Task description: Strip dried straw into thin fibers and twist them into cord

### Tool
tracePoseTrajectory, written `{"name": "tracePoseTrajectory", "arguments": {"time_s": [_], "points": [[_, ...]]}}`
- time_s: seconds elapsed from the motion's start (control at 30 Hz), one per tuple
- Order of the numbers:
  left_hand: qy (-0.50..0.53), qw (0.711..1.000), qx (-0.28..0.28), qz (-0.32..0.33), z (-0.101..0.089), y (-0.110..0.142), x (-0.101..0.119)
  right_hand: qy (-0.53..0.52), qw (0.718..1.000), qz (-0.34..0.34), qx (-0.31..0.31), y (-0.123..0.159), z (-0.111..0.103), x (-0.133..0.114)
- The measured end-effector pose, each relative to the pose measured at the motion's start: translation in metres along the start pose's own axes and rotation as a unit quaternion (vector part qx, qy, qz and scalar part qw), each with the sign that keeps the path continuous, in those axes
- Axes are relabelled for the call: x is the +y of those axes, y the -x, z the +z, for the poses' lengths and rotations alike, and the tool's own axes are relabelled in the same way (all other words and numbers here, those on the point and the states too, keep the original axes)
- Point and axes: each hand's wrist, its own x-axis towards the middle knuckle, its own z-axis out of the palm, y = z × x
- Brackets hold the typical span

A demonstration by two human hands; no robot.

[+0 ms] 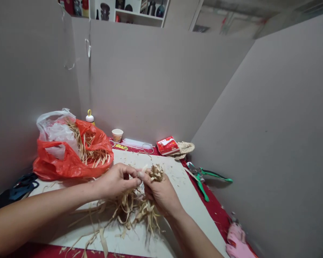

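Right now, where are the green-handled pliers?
In the head view, the green-handled pliers lie to the right, over the red cloth between the white board and the grey wall, nearer the viewer than the red packet.

1. This is looking like a craft workshop booth: grey partition panels [150, 79] are standing around a red-covered desk [212, 211].
2. Dried plant strips [103, 240] are littering the white board [187, 193] and sitting in a red plastic bag [54, 165].
3. Green-handled pliers [198, 172] are lying just beside the board.
4. Beyond the panels, white shelves [140, 16] are displaying vases [104, 11].
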Motion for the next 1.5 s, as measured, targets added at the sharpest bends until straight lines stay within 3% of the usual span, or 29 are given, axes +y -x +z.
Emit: {"name": "tracePoseTrajectory", "arguments": {"time_s": [0.17,0.4,0.6,0.7,0.8,1.0,1.17,1.27,1.37,1.5], "points": [[0.041,0.995,-0.042,-0.081,0.004,0.0,-0.018,-0.074,0.988,-0.087,0.101,-0.005,-0.015,-0.013],[0.044,0.99,-0.022,-0.134,-0.01,0.005,-0.036,-0.167,0.955,-0.17,0.174,-0.015,-0.038,-0.031],[0.054,0.983,-0.04,-0.168,-0.011,0.007,-0.036,-0.178,0.961,-0.161,0.136,-0.015,-0.044,-0.036],[-0.006,0.99,-0.03,-0.135,-0.022,0.007,-0.04,-0.192,0.963,-0.151,0.116,-0.009,-0.052,-0.05],[-0.122,0.987,0.009,-0.102,-0.043,0.009,-0.047,-0.172,0.955,-0.181,0.16,0.0,-0.062,-0.066],[-0.34,0.927,0.15,-0.047,-0.076,0.02,-0.042,-0.133,0.941,-0.231,0.207,0.013,-0.068,-0.08],[-0.379,0.918,0.101,-0.051,-0.074,0.023,-0.032,-0.14,0.936,-0.238,0.219,0.017,-0.06,-0.08],[-0.432,0.898,0.079,0.015,-0.062,0.016,-0.034,-0.141,0.935,-0.244,0.214,0.018,-0.054,-0.079],[-0.452,0.887,0.0,0.089,-0.046,0.002,-0.039,-0.133,0.942,-0.247,0.186,0.021,-0.05,-0.078],[-0.438,0.89,-0.091,0.094,-0.027,-0.019,-0.051,-0.148,0.95,-0.225,0.158,0.025,-0.048,-0.077]]}}
